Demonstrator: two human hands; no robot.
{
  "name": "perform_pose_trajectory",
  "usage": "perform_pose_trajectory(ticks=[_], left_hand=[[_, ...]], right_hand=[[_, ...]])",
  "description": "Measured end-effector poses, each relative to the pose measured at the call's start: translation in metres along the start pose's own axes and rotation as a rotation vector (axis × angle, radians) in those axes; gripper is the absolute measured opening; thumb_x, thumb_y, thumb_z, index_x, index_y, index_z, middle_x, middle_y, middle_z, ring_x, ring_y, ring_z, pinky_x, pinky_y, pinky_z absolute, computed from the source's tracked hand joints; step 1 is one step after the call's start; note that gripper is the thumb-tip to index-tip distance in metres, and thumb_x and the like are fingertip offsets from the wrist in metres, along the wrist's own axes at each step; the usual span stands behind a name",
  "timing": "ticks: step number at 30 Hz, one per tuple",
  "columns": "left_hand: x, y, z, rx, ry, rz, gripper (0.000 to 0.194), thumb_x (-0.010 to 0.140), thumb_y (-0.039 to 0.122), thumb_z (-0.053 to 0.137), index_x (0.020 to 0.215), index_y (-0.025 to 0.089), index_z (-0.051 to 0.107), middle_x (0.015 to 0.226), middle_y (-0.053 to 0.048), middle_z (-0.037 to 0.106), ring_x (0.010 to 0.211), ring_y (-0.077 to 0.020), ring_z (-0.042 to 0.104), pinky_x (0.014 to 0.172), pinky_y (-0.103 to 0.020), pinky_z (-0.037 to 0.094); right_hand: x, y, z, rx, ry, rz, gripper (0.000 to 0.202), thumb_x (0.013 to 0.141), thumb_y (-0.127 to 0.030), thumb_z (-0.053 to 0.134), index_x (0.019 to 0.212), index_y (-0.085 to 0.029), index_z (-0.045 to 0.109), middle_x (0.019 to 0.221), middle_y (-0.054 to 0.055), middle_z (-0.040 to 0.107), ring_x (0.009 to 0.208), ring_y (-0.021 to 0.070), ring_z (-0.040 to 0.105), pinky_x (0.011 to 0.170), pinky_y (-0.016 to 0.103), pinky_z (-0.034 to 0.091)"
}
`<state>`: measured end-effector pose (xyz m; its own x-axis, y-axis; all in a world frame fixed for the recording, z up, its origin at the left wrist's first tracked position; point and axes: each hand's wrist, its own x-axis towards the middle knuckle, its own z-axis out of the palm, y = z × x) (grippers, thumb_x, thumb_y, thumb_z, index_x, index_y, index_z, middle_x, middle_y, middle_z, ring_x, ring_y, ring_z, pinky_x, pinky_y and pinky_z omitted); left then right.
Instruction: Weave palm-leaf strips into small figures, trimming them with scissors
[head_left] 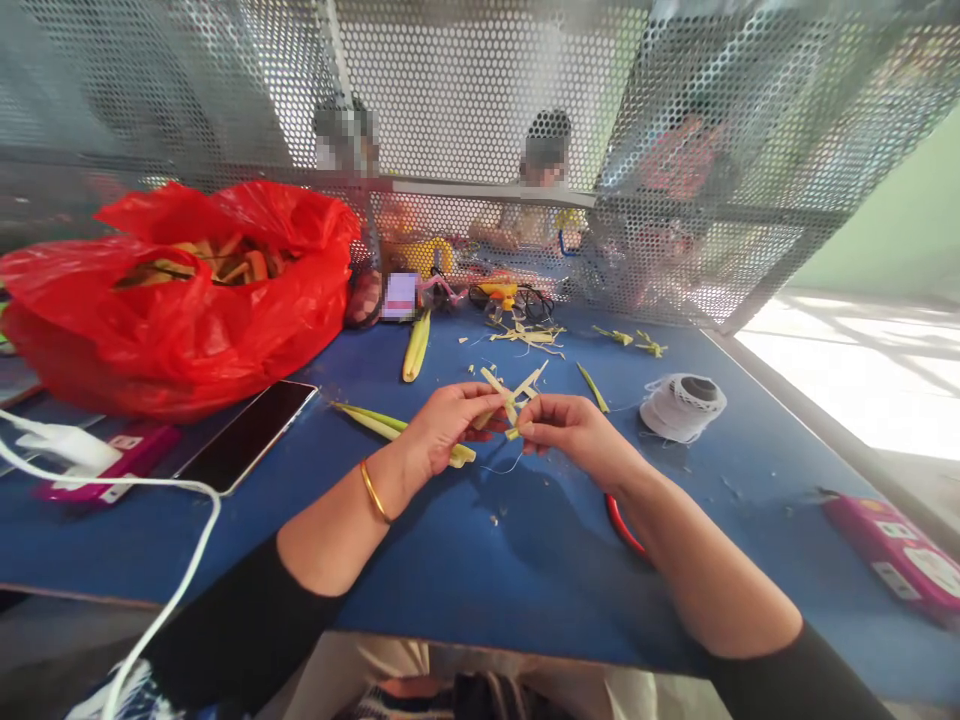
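Near the middle of the blue table (465, 560), my left hand (459, 420) pinches a small piece woven from pale green leaf strips (511, 402). My right hand (556, 428) holds the same piece from the other side, its fingertips closed at the lower end. Several strip ends stick out above my fingers. A thin thread hangs below the piece. Under my left wrist lies a folded green leaf (379, 425). To the right of my right hand stands a spool of white thread (682, 405). A red handle (624, 526) shows beside my right forearm.
A red plastic bag (300, 330) fills the left, beside a dark tablet (251, 435) and a white cable (196, 487). Leaf scraps (529, 335) lie behind my hands. A pink box (892, 550) is at the right. People sit behind a perforated metal screen (465, 90).
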<state>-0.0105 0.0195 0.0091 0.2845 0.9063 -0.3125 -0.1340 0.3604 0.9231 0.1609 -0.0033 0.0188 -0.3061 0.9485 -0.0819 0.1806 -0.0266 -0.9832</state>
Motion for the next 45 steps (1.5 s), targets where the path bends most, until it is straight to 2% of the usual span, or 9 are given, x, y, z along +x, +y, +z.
perform_pose_trajectory(ticks=[3,8,10,14,22,32,39,42,45], left_hand=[[0.0,0.0,0.002,0.009,0.05,0.036,0.016,0.065,0.028,0.078,0.075,0.018,0.07,0.064,0.0,0.069,0.064,-0.0125,0.066,0.067,-0.025,0.049],[0.0,-0.002,0.003,0.044,0.094,0.121,0.015,0.069,0.027,0.074,0.081,0.018,0.074,0.064,-0.001,0.07,0.061,-0.0127,0.066,0.06,-0.023,0.047],[0.0,-0.005,0.005,0.041,0.062,0.109,0.018,0.07,0.025,0.073,0.086,0.018,0.075,0.063,-0.001,0.07,0.061,-0.0127,0.066,0.059,-0.023,0.047],[-0.001,-0.008,0.007,0.036,-0.021,0.078,0.019,0.071,0.023,0.072,0.09,0.019,0.076,0.071,-0.002,0.073,0.066,-0.0137,0.069,0.063,-0.023,0.049],[-0.004,-0.008,0.009,0.096,-0.092,0.149,0.014,0.078,0.023,0.067,0.088,0.018,0.076,0.074,-0.004,0.074,0.071,-0.0156,0.07,0.071,-0.028,0.052],[-0.004,-0.01,0.013,0.125,-0.079,0.174,0.018,0.081,0.015,0.057,0.081,0.017,0.076,0.071,-0.003,0.073,0.07,-0.0157,0.07,0.072,-0.028,0.052],[-0.006,-0.011,0.014,0.128,-0.087,0.194,0.012,0.068,0.019,0.075,0.079,0.017,0.075,0.069,-0.001,0.072,0.07,-0.0168,0.069,0.074,-0.03,0.053],[-0.004,-0.012,0.014,0.107,-0.073,0.172,0.01,0.069,0.02,0.075,0.078,0.016,0.074,0.066,-0.001,0.071,0.066,-0.0151,0.067,0.073,-0.03,0.053],[-0.002,-0.012,0.012,0.071,-0.07,0.139,0.012,0.068,0.021,0.076,0.078,0.016,0.073,0.064,-0.001,0.069,0.063,-0.0138,0.066,0.073,-0.03,0.053]], right_hand=[[-0.001,0.001,0.001,-0.057,0.012,-0.034,0.021,0.065,-0.036,0.072,0.066,-0.019,0.06,0.059,-0.003,0.06,0.055,0.011,0.054,0.058,0.027,0.041],[-0.007,-0.002,0.003,-0.224,0.313,-0.329,0.012,0.073,-0.032,0.065,0.072,-0.02,0.063,0.071,-0.001,0.059,0.064,0.0123,0.05,0.061,0.028,0.04],[-0.007,-0.001,0.005,-0.251,0.362,-0.376,0.012,0.074,-0.031,0.064,0.071,-0.02,0.063,0.073,0.0,0.057,0.064,0.0123,0.049,0.061,0.028,0.039],[-0.002,0.006,0.006,-0.265,0.352,-0.309,0.015,0.073,-0.035,0.063,0.072,-0.02,0.064,0.069,-0.001,0.054,0.06,0.0118,0.047,0.058,0.028,0.036],[0.001,0.012,0.007,-0.294,0.426,-0.273,0.014,0.072,-0.033,0.063,0.068,-0.02,0.063,0.063,-0.002,0.056,0.059,0.0121,0.048,0.057,0.027,0.037],[0.002,0.013,0.01,-0.148,0.441,-0.137,0.019,0.066,-0.037,0.067,0.065,-0.02,0.06,0.058,-0.002,0.059,0.054,0.0116,0.049,0.054,0.027,0.04],[0.004,0.018,0.01,-0.091,0.424,-0.144,0.019,0.066,-0.035,0.068,0.063,-0.02,0.056,0.054,-0.004,0.055,0.051,0.0109,0.048,0.052,0.026,0.04],[0.005,0.019,0.01,-0.078,0.406,-0.14,0.023,0.067,-0.038,0.069,0.063,-0.02,0.055,0.054,-0.004,0.054,0.051,0.0111,0.049,0.051,0.026,0.041],[0.004,0.017,0.005,-0.183,0.371,-0.147,0.021,0.075,-0.039,0.062,0.068,-0.02,0.058,0.057,-0.003,0.055,0.052,0.0118,0.051,0.052,0.026,0.042]])
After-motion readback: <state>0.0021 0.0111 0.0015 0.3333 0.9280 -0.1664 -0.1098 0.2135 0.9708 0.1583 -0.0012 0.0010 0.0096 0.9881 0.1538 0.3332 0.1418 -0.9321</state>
